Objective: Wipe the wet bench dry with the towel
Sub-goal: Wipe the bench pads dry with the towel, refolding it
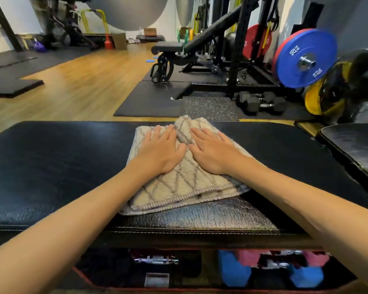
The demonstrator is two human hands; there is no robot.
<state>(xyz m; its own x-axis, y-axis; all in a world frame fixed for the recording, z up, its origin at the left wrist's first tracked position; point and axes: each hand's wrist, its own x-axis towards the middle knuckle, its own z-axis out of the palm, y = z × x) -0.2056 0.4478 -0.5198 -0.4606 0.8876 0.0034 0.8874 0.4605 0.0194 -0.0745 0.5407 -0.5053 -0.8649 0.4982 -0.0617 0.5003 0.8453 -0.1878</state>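
A cream towel [179, 185] with a grey diamond pattern lies folded on the black padded bench [51, 166], near its middle. My left hand [159, 149] presses flat on the towel's left part, fingers spread. My right hand [212, 153] presses flat beside it on the right part, thumbs almost touching. A ridge of towel bunches up between the fingers at the far edge. The bench surface just in front of the towel [200, 215] looks shiny.
A second black pad [357, 149] sits at the right. Beyond the bench are an incline bench [179, 52], hex dumbbells [261, 102], a blue 20 kg plate [306, 58] and floor mats. Under the bench, small dumbbells [306, 274] lie on the floor.
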